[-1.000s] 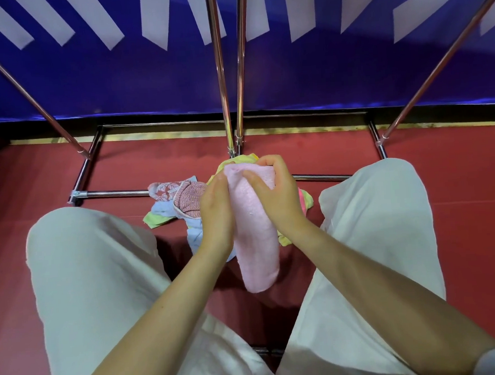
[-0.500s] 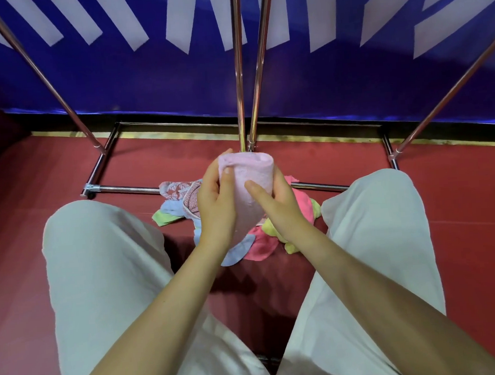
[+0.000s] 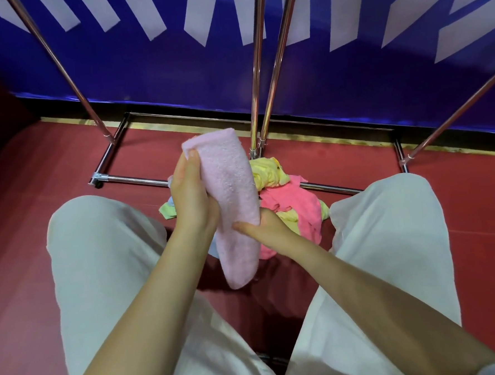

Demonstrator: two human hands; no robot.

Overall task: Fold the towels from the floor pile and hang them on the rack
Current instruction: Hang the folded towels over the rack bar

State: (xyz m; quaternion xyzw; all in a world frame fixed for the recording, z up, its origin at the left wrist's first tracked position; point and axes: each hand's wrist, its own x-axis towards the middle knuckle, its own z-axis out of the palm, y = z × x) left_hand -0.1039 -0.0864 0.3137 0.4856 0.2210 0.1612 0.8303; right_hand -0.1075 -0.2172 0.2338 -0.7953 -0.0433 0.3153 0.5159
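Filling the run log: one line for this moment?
left hand: grips pink towel | right hand: grips it lower | towel pile: on floor | rack: bare

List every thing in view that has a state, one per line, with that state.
pale pink towel: folded into a long strip, held up off the floor, not yet on the rack
left hand: grips the towel's upper part
right hand: holds the towel's lower half, thumb across its front
towel pile: unfolded, heaped on the red floor
rack: standing, no towel on the bars in view
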